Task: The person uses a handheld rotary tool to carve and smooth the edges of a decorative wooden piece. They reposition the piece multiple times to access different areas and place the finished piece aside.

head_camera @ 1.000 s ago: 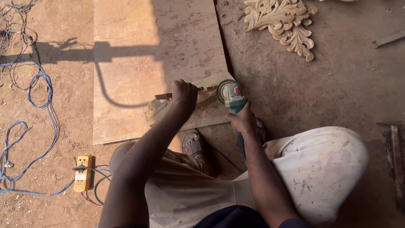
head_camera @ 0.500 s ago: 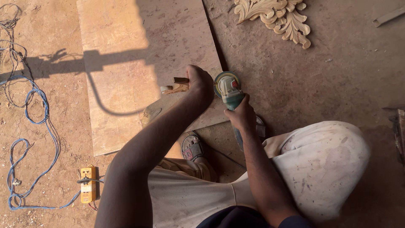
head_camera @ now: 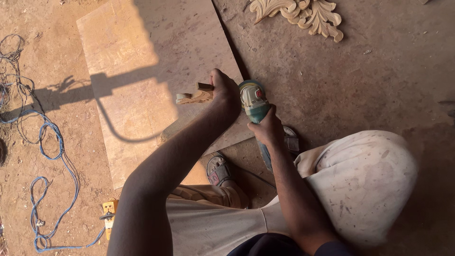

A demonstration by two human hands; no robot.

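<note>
1. Your left hand (head_camera: 226, 92) is clenched around a small carved wood piece (head_camera: 195, 96), held in the air above the plywood board (head_camera: 142, 61), right beside the grinder's head. Your fingers sit very near the disc, so a slip of either hand could bring them into it.

2. Your right hand (head_camera: 267, 129) is wrapped tight around the body of the teal angle grinder (head_camera: 253, 102). With only 1 hand on the tool, a snag on the carving's edges could kick it sideways before you can check it.

3. The carving is held freehand, with no clamp or rest in sight. If the disc bites, the piece may twist out of your grip or chip along its thin scrolls.

4. Your sandalled foot (head_camera: 219, 169) lies below the work, toes open. A dropped piece or a falling grinder would land near it.

5. The blue cable (head_camera: 52, 156) loops loosely on the ground towards the yellow socket block (head_camera: 110, 211) near your left knee. Shifting your leg could catch it.

6. The finished leaf carving (head_camera: 303, 16) lies well apart at the top, out of reach of flying chips only if you keep the disc turned away.
</note>
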